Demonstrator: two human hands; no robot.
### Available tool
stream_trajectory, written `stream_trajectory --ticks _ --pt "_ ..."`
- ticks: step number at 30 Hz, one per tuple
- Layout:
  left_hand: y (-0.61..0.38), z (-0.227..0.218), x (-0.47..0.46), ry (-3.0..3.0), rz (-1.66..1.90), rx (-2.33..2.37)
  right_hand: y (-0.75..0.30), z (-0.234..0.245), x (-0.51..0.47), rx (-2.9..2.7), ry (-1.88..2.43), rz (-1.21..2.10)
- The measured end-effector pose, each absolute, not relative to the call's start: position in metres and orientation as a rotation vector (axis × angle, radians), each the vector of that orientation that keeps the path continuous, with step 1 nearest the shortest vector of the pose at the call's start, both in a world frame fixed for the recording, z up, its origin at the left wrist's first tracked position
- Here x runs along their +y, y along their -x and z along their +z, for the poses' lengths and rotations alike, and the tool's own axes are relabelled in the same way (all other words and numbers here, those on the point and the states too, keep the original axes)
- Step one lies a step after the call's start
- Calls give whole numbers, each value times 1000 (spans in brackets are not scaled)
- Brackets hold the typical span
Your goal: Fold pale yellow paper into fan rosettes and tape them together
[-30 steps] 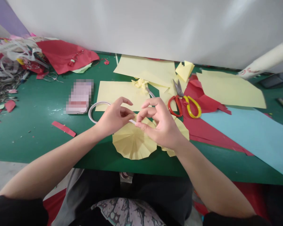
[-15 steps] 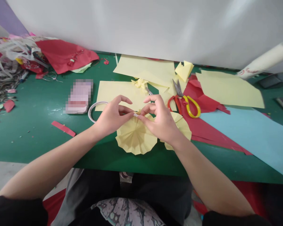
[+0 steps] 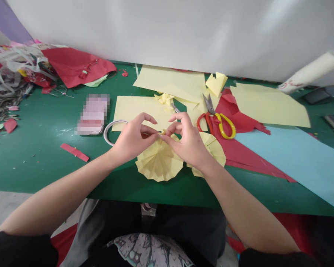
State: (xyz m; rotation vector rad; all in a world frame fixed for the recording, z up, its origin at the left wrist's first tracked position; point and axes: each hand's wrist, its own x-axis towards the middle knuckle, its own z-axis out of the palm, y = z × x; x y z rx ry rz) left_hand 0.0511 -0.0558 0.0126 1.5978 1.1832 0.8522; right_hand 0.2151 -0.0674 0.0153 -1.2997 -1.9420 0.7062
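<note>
A pleated yellow paper rosette [image 3: 159,163] lies near the front of the table, its scalloped edge towards me. My left hand [image 3: 133,139] pinches its far end between thumb and forefinger. From the other side, my right hand [image 3: 185,139] pinches the same spot, the two thumb tips nearly touching. Whatever small piece is between the fingertips is mostly hidden. A second yellow rosette [image 3: 215,148] lies partly under my right hand and wrist. Beside my left hand is a roll of white tape [image 3: 108,134], partly covered by that hand.
Scissors with red and yellow handles [image 3: 226,126] lie on red paper [image 3: 239,152]. Yellow sheets [image 3: 139,105] and a blue sheet [image 3: 300,159] spread around them. A blurred-out phone [image 3: 93,113] is at left, near a red strip [image 3: 74,152]. Scraps [image 3: 13,74] pile up far left.
A small white bit visible at the fingertips before is now mostly covered as the thumbs close together. The near rosette has shifted slightly left and tilted a little.
</note>
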Motion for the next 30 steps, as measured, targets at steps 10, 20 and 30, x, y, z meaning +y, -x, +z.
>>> stream_trajectory --ticks 10,20,30 --pt "-52 16 -57 -1664 840 1193 -215 15 -68 -1941 1324 693" --pt "-50 17 -58 -1720 836 1165 -215 17 -68 -1952 1346 693" --pt "-49 16 -54 -1685 863 1128 -216 20 -69 -1878 1297 745"
